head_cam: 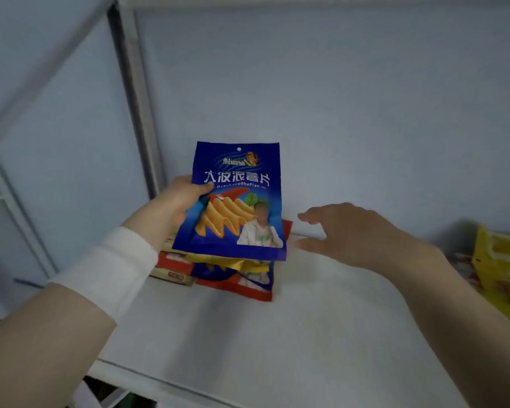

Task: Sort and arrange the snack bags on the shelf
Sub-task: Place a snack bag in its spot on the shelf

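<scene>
My left hand (171, 207) grips a blue snack bag (236, 201) by its left edge, thumb on the front, holding it tilted upright above a small pile of bags (233, 279) that lies on the white shelf (306, 334). The pile shows red, yellow and blue wrappers, partly hidden behind the held bag. To the right, my right hand (357, 234) hovers with its fingers spread, holding nothing, its fingertips close to the blue bag's right edge and above the shelf.
A yellow snack bag (501, 269) with more red-printed packs beside it lies at the shelf's right edge. A white upright post (139, 98) and side panel bound the shelf on the left; the back wall stands close behind the pile.
</scene>
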The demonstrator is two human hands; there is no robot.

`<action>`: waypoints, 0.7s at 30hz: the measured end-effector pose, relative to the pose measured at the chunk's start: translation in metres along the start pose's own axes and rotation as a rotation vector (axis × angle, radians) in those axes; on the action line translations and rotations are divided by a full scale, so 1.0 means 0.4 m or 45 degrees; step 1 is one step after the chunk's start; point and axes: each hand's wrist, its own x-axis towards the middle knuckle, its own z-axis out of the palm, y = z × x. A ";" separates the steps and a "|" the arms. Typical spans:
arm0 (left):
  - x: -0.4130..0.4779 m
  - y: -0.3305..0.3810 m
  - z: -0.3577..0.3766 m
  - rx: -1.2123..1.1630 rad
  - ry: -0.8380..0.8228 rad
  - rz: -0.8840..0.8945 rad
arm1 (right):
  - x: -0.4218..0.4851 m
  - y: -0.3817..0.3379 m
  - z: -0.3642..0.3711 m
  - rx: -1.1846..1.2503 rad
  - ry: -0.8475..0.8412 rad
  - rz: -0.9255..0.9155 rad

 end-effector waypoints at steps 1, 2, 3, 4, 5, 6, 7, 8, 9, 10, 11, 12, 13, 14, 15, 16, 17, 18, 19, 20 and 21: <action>0.025 -0.001 -0.026 0.037 -0.018 -0.028 | 0.028 -0.016 0.005 -0.029 -0.008 -0.004; 0.051 -0.005 -0.051 0.071 -0.033 -0.063 | 0.056 -0.031 0.009 -0.057 -0.011 -0.017; 0.077 -0.011 -0.077 0.099 -0.039 -0.100 | 0.084 -0.042 0.014 -0.079 -0.008 -0.033; 0.102 -0.019 -0.102 0.120 -0.037 -0.123 | 0.112 -0.054 0.020 -0.089 -0.003 -0.049; 0.125 -0.032 -0.128 0.130 -0.020 -0.137 | 0.139 -0.066 0.027 -0.088 -0.004 -0.064; 0.147 -0.045 -0.153 0.146 0.010 -0.149 | 0.164 -0.076 0.034 -0.082 -0.001 -0.078; 0.168 -0.055 -0.174 0.174 0.030 -0.165 | 0.189 -0.086 0.041 -0.075 0.000 -0.091; 0.187 -0.068 -0.195 0.215 0.038 -0.187 | 0.211 -0.098 0.051 -0.066 -0.018 -0.101; 0.205 -0.080 -0.212 0.260 0.029 -0.208 | 0.231 -0.112 0.060 -0.057 -0.050 -0.104; 0.223 -0.090 -0.227 0.307 0.017 -0.230 | 0.250 -0.126 0.067 -0.055 -0.082 -0.103; 0.242 -0.100 -0.240 0.350 0.013 -0.248 | 0.268 -0.139 0.073 -0.060 -0.108 -0.097; 0.259 -0.109 -0.248 0.393 0.005 -0.256 | 0.285 -0.150 0.077 -0.066 -0.120 -0.090; 0.274 -0.116 -0.251 0.439 -0.015 -0.254 | 0.299 -0.159 0.082 -0.069 -0.121 -0.080; 0.290 -0.123 -0.251 0.511 -0.033 -0.243 | 0.312 -0.166 0.086 -0.067 -0.113 -0.063; 0.303 -0.128 -0.247 0.603 -0.044 -0.217 | 0.322 -0.171 0.091 -0.064 -0.103 -0.039; 0.313 -0.132 -0.241 0.700 -0.047 -0.173 | 0.329 -0.176 0.096 -0.062 -0.097 -0.013; 0.322 -0.138 -0.236 0.789 -0.039 -0.125 | 0.335 -0.182 0.102 -0.062 -0.099 0.018; 0.327 -0.142 -0.231 0.867 -0.040 -0.083 | 0.339 -0.188 0.107 -0.066 -0.105 0.052; 0.331 -0.145 -0.226 0.941 -0.055 -0.042 | 0.340 -0.194 0.113 -0.073 -0.110 0.086; 0.332 -0.147 -0.220 1.013 -0.075 -0.003 | 0.341 -0.197 0.119 -0.082 -0.113 0.116; 0.329 -0.146 -0.215 1.079 -0.091 0.042 | 0.341 -0.198 0.123 -0.091 -0.114 0.138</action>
